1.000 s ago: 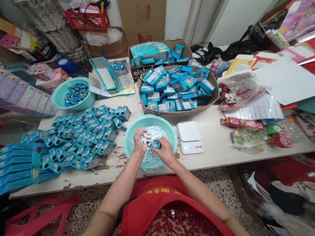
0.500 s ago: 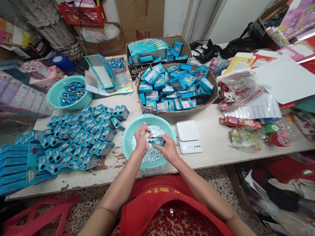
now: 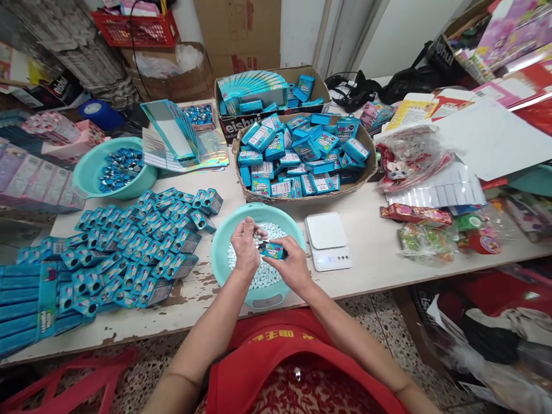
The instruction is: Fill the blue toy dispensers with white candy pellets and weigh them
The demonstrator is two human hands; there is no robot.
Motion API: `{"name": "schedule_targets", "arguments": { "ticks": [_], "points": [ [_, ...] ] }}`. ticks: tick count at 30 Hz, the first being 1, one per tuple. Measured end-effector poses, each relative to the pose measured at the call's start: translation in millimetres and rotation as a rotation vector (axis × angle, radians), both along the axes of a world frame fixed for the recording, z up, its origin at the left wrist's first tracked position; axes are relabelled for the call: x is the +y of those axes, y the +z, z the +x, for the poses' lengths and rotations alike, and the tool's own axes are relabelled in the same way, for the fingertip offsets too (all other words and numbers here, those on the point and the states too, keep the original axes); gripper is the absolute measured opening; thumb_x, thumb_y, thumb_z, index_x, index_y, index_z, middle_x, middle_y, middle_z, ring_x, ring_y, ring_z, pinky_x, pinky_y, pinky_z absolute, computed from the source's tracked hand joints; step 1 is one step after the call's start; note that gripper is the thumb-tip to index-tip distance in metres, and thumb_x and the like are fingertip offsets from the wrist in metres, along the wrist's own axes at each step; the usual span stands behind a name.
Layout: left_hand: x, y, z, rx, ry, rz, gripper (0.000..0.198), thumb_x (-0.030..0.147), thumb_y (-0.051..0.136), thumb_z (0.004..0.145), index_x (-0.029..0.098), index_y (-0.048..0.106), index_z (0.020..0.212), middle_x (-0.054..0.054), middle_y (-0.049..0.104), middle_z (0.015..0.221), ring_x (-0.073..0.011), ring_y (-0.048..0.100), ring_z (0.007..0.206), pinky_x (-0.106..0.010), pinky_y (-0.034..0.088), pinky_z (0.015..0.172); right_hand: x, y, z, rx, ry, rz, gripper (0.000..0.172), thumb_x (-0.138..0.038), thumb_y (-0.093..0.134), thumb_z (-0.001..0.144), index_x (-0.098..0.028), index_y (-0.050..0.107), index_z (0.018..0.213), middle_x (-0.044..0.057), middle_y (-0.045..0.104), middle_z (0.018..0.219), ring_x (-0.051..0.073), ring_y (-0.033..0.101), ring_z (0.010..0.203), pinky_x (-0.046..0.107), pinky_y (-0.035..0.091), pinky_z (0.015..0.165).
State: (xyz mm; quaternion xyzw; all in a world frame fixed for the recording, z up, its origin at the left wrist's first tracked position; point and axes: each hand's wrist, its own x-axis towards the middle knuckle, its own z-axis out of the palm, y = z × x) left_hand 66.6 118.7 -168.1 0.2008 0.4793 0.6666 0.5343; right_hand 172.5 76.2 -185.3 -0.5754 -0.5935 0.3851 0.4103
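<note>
Sweets [image 3: 265, 280] could scatter if the left hand [image 3: 245, 246], which seems to cup a few, tilts away from the small blue box [image 3: 273, 251] that the right hand [image 3: 294, 264] pinches above the basin [image 3: 219, 253], near the front edge of the worktop [image 3: 375, 253].

"CARAMELO MACIZO" on small blue box [image 3: 273, 251]; "eishui" on black carton [image 3: 236, 127]; yellow Chinese characters [image 3: 284, 334] on red apron [image 3: 297, 351].

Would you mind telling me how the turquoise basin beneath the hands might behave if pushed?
The basin is probably stiff, given its smooth, moulded look. Its wide, low shape suggests sliding rather than tipping. The loose white pieces inside would likely shift with a jolt.
</note>
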Motion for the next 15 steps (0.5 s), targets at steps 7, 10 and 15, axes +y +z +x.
{"name": "schedule_targets", "arguments": {
  "ticks": [7,10,15],
  "points": [
    [6,-5.7,6,-0.037,-0.065,-0.063,0.045,0.058,0.067,0.069,0.017,0.05,0.063,0.007,0.04,0.045,-0.0051,0.04,0.036,-0.018,0.029,0.035,5,-6.2,4,0.05,-0.029,-0.047,0.033,-0.033,0.078,0.063,-0.023,0.067,0.092,0.003,0.062,0.09,0.022,0.06,0.089,0.036,0.048,0.081],
    [10,5.0,4,-0.082,-0.067,-0.059,0.046,0.059,0.067,0.069,0.017,0.049,0.063,0.008,0.035,0.045,-0.0033,0.034,0.035,-0.017,0.023,0.033,7,-9.5,8,0.1,-0.044,-0.068,0.035,-0.038,0.079,0.062,-0.023,0.068,0.091,0.003,0.062,0.088,0.022,0.06,0.087,0.036,0.048,0.08],
    [14,2.8,-13,-0.057,-0.063,-0.042,0.043,0.059,0.061,0.075,0.019,0.047,0.066,0.008,0.031,0.047,-0.0038,0.026,0.036,-0.018,0.02,0.035,8,-15.0,23,0.341,-0.05,-0.174,0.046,-0.044,0.082,0.056,-0.023,0.067,0.094,0.002,0.062,0.091,0.02,0.061,0.082,0.035,0.05,0.076]
  ]
}}
